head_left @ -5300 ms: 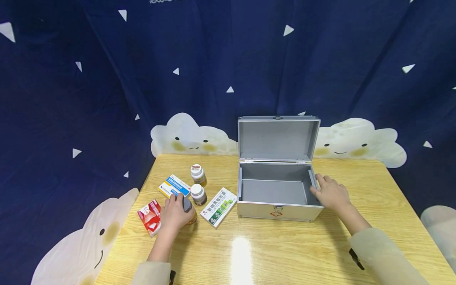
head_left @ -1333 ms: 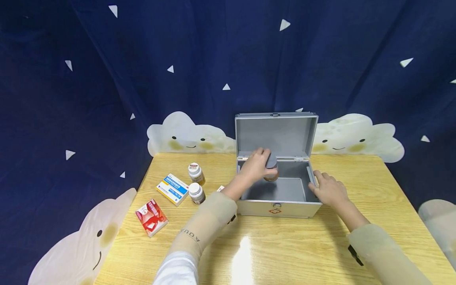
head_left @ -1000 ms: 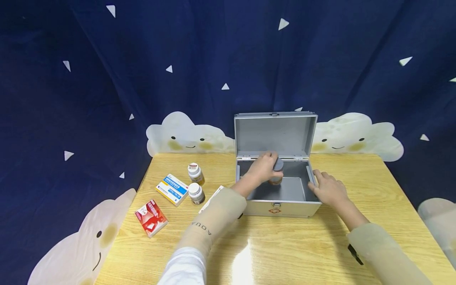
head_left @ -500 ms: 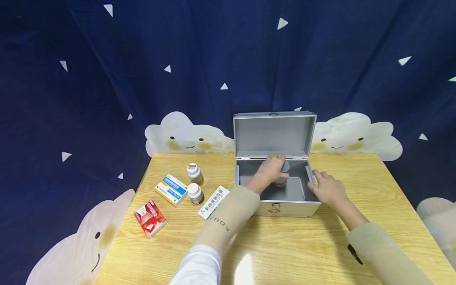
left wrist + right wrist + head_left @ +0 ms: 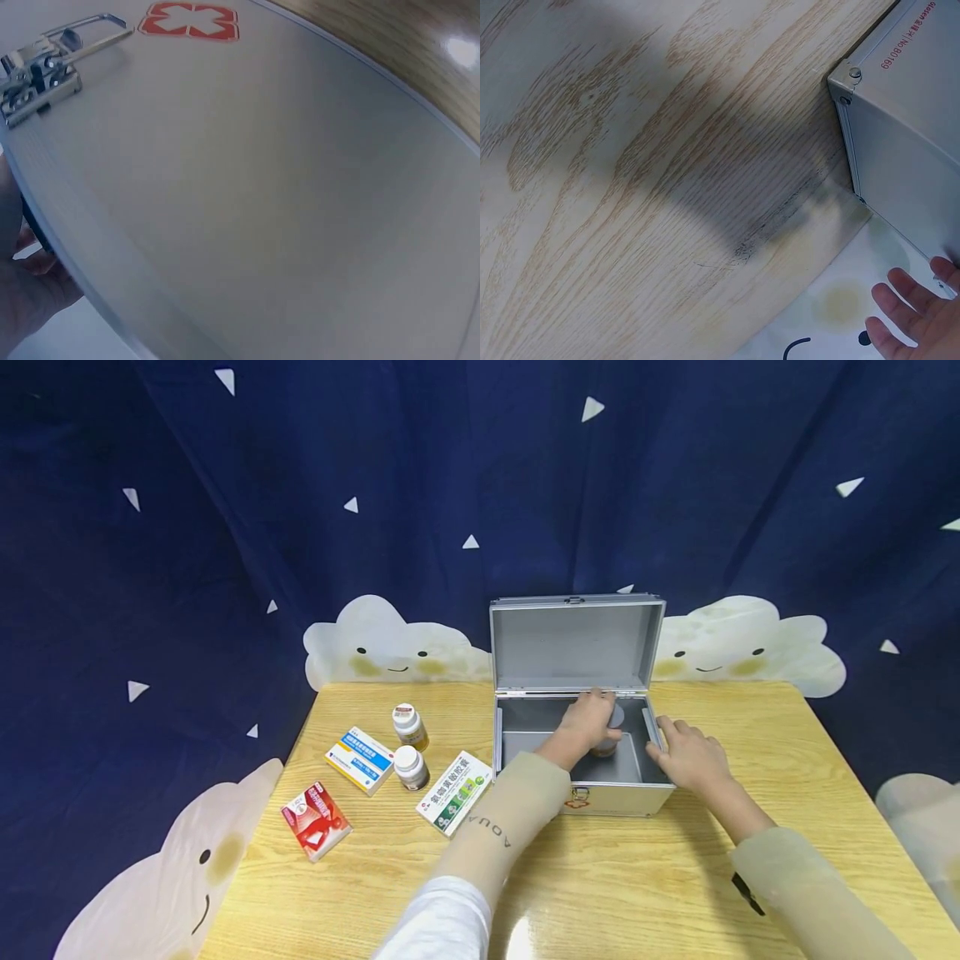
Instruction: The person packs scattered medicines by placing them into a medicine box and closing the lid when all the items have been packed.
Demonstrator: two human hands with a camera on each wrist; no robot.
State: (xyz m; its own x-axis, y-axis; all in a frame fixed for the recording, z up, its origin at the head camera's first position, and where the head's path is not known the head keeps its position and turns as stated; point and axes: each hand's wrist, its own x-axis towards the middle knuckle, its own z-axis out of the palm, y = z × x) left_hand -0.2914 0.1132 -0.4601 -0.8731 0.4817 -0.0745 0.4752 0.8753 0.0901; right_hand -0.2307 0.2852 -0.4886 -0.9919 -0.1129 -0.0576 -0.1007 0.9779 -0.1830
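My left hand (image 5: pixel 587 722) reaches into a silver first-aid case (image 5: pixel 626 800) whose lid stands raised. It grips a medicine bottle (image 5: pixel 616 717) with a grey cap, upright near the case's right side. Whether the bottle touches the case floor I cannot tell. In the left wrist view, part of the left hand (image 5: pixel 34 292) shows beyond the case's front wall (image 5: pixel 262 187), and the bottle is mostly hidden. My right hand (image 5: pixel 695 760) rests at the case's right rim. From the right wrist, that hand's fingers (image 5: pixel 907 300) look spread and relaxed.
Left of the case lie a green-and-white medicine box (image 5: pixel 454 793), a blue-and-white box (image 5: pixel 360 760) and a red box (image 5: pixel 317 820). Two white-capped bottles (image 5: pixel 410 767) stand between them. A dark blue curtain (image 5: pixel 405 468) hangs behind the wooden table (image 5: pixel 637 885).
My left hand took the grey-capped bottle from among the medicines at the left and carried it into the case. Lately it has moved rightward and lower inside. The right hand stays at the rim.
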